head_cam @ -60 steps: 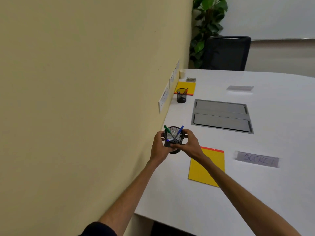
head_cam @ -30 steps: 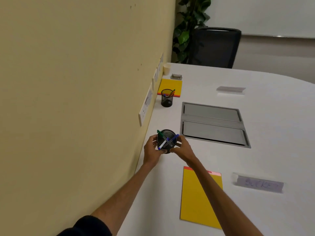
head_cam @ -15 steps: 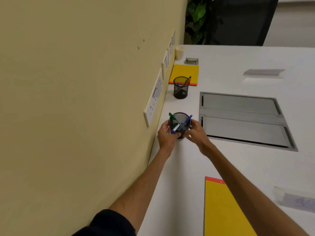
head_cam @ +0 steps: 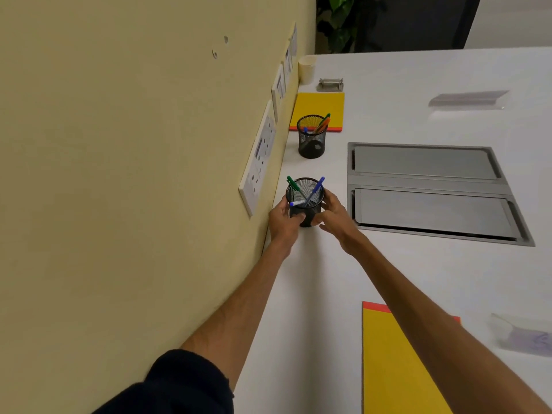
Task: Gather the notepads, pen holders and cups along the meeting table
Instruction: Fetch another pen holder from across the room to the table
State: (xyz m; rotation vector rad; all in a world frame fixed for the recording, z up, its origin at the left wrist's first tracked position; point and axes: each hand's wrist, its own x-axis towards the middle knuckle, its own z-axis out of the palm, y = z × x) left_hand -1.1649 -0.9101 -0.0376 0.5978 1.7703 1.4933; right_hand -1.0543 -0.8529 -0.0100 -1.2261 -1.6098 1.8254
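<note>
By the wall, the left hand and right hand clasp a mesh pen holder from both sides; whether it rests on the table is unclear. Next, it likely joins the second pen holder and far notepad ahead; the near notepad waits.
</note>
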